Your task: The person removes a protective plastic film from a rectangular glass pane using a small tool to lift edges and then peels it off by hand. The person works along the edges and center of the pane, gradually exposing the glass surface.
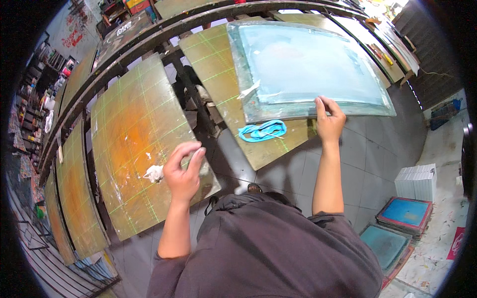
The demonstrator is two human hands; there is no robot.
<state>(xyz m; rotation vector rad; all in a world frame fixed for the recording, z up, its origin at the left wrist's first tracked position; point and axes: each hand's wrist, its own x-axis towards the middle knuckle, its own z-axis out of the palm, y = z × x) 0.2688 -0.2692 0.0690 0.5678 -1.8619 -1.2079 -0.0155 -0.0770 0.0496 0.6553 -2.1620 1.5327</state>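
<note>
My left hand (184, 171) hovers over the near right part of a wooden board (130, 108) with green grid lines and an orange stain. Its thumb and forefinger curve toward each other, with no object visible between them. Beside it on the board is a crumpled white wad (154, 174). At the near edge of a framed pale-blue printing screen (305, 63), my right hand (330, 121) has its thumb and fingers drawn together; whether they grip the frame is unclear. That screen lies over a second gridded board (223, 82). A looped blue strip (262, 131) with a thin stick (274, 135) rests below it.
Dark rails (111, 63) run behind the boards. More gridded boards (80, 193) stand at left. On the right are a white stack (415, 182), a blue screen with a red frame (405, 213) and a teal screen (385, 246). Grey floor tiles (357, 167) show between.
</note>
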